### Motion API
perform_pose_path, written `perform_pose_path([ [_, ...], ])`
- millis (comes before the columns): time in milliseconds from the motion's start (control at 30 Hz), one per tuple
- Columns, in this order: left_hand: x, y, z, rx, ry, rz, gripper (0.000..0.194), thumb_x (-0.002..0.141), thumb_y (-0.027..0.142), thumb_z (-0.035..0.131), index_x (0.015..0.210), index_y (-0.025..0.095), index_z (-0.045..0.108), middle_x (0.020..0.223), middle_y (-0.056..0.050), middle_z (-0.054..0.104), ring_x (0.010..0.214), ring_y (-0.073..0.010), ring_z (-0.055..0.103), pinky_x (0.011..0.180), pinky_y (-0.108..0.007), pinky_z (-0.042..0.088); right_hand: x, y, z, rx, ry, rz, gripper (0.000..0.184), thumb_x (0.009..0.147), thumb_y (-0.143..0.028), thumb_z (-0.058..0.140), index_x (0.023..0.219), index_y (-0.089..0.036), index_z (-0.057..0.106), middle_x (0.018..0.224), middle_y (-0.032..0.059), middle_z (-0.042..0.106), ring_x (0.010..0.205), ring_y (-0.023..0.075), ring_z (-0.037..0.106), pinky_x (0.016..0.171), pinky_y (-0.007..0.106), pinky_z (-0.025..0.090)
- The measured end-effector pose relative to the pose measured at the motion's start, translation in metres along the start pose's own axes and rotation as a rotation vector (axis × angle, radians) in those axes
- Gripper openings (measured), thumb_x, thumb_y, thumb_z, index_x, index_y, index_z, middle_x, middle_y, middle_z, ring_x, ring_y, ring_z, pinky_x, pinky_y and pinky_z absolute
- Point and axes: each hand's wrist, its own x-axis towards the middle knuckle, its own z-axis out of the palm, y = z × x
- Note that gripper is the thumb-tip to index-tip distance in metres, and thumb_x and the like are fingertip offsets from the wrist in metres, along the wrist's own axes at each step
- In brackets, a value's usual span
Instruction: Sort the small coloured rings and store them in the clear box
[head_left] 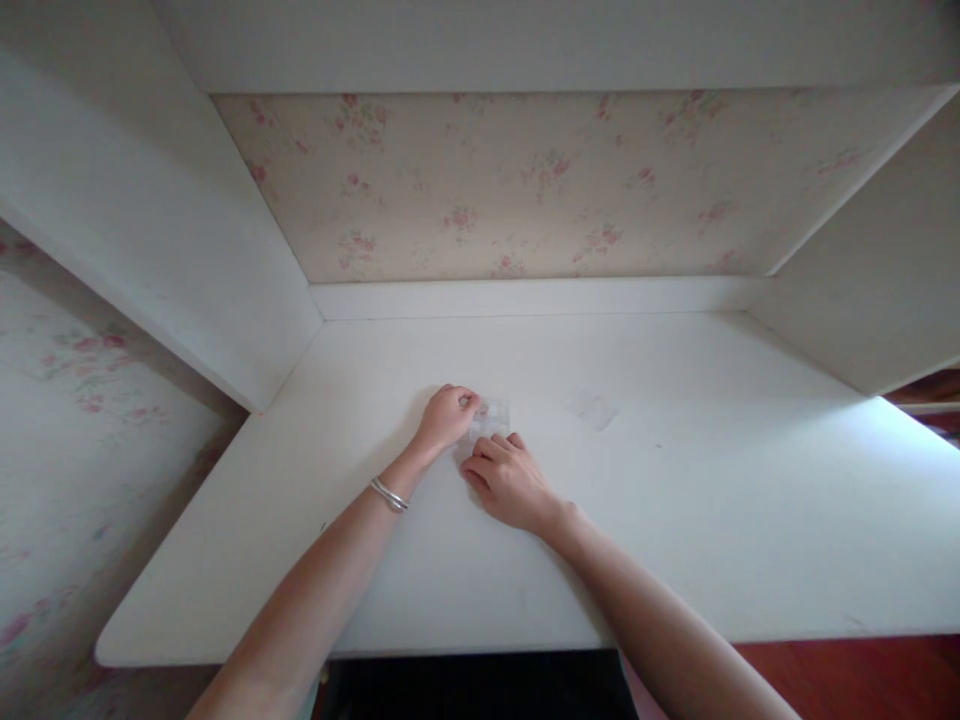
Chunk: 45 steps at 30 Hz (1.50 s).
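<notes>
A small, thin piece of clear plastic (493, 410) lies on the white desk between my hands, its outline faint against the surface. My left hand (448, 415), with a silver bangle on its wrist, is closed in a pinch at the plastic's left edge. On the near side, my right hand (510, 482) has its fingers curled down over the plastic's lower edge, which they partly hide. Exactly what lies under those fingertips does not show. To the right rests a second clear plastic piece (596, 409), flat and touched by neither hand.
The white desk (720, 500) has a raised back ledge (540, 298) and side panels at left (247, 300) and right (862, 270). Overhead, a white shelf (555, 45) juts out. A tiny dark speck (658, 446) lies right of the plastic pieces.
</notes>
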Motion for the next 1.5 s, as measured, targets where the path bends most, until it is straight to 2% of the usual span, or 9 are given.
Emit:
perform_pose_path([
  [133,-0.015,-0.001,-0.009,-0.054,0.021,-0.010,0.024,0.084,0.031,0.050,0.087,0.016,0.069,0.088,-0.006,0.068,0.084,-0.0175,0.061,0.081,-0.029,0.046,0.000,-0.005,-0.001,-0.070,-0.029,-0.012,0.022,0.093,-0.022,0.044,0.085,-0.019,0.064,0.085,0.0046,0.060,0.082,0.0177,0.048,0.073,0.034,0.025],
  [300,-0.042,-0.003,-0.030,-0.117,-0.066,-0.038,0.028,0.085,0.037,0.049,0.088,0.016,0.068,0.087,-0.005,0.067,0.078,-0.0162,0.060,0.075,-0.027,0.046,0.001,-0.005,-0.006,-0.056,-0.034,-0.017,0.021,0.094,-0.021,0.042,0.087,-0.019,0.062,0.088,0.0054,0.059,0.082,0.0178,0.049,0.074,0.033,0.027],
  [467,-0.059,-0.001,-0.045,-0.203,-0.207,-0.065,0.027,0.085,0.036,0.049,0.088,0.017,0.067,0.088,-0.004,0.068,0.082,-0.0168,0.061,0.075,-0.027,0.046,0.011,0.015,-0.008,0.092,0.143,0.176,0.021,0.096,-0.025,0.040,0.095,-0.020,0.060,0.095,0.0054,0.059,0.088,0.0167,0.052,0.075,0.030,0.030],
  [633,-0.065,0.002,-0.042,-0.183,-0.328,0.055,0.020,0.083,0.029,0.052,0.085,0.019,0.069,0.083,-0.003,0.067,0.075,-0.0154,0.060,0.070,-0.026,0.046,0.026,0.038,-0.002,0.080,0.234,0.306,0.021,0.095,-0.028,0.042,0.096,-0.021,0.062,0.094,0.0059,0.059,0.090,0.0188,0.054,0.074,0.031,0.032],
  [833,-0.076,0.011,-0.035,-0.081,-0.334,0.193,0.015,0.083,0.027,0.056,0.089,0.022,0.069,0.090,-0.002,0.064,0.075,-0.0134,0.060,0.071,-0.023,0.047,0.037,0.047,0.005,0.052,0.248,0.338,0.022,0.093,-0.028,0.043,0.095,-0.022,0.064,0.093,0.0057,0.060,0.090,0.0192,0.054,0.075,0.032,0.034],
  [1100,-0.082,0.013,-0.033,0.040,-0.334,0.253,0.017,0.086,0.030,0.055,0.095,0.025,0.067,0.097,0.000,0.061,0.080,-0.0139,0.061,0.077,-0.025,0.048,0.010,0.063,-0.006,0.172,0.415,0.397,0.026,0.093,-0.033,0.043,0.092,-0.019,0.065,0.088,0.0059,0.059,0.083,0.0174,0.056,0.075,0.030,0.040],
  [1233,-0.083,0.014,-0.032,0.077,-0.341,0.242,0.018,0.086,0.033,0.055,0.096,0.026,0.068,0.097,-0.001,0.061,0.078,-0.0141,0.061,0.076,-0.026,0.048,-0.001,0.060,-0.007,0.193,0.367,0.412,0.028,0.091,-0.037,0.044,0.096,-0.020,0.066,0.091,0.0068,0.060,0.082,0.0176,0.058,0.073,0.031,0.042],
  [1367,-0.083,0.016,-0.032,0.096,-0.344,0.228,0.020,0.087,0.033,0.052,0.094,0.026,0.069,0.098,-0.002,0.062,0.079,-0.0147,0.062,0.076,-0.027,0.047,0.000,0.053,-0.002,0.139,0.260,0.417,0.030,0.090,-0.039,0.046,0.110,-0.022,0.061,0.095,0.0061,0.061,0.085,0.0182,0.059,0.077,0.034,0.041],
  [1500,-0.083,0.017,-0.032,0.115,-0.337,0.246,0.021,0.089,0.034,0.049,0.094,0.025,0.068,0.098,-0.002,0.062,0.079,-0.0150,0.061,0.075,-0.027,0.047,0.002,0.053,0.002,0.120,0.183,0.429,0.030,0.091,-0.037,0.043,0.112,-0.023,0.059,0.091,0.0049,0.064,0.088,0.0188,0.059,0.078,0.034,0.039],
])
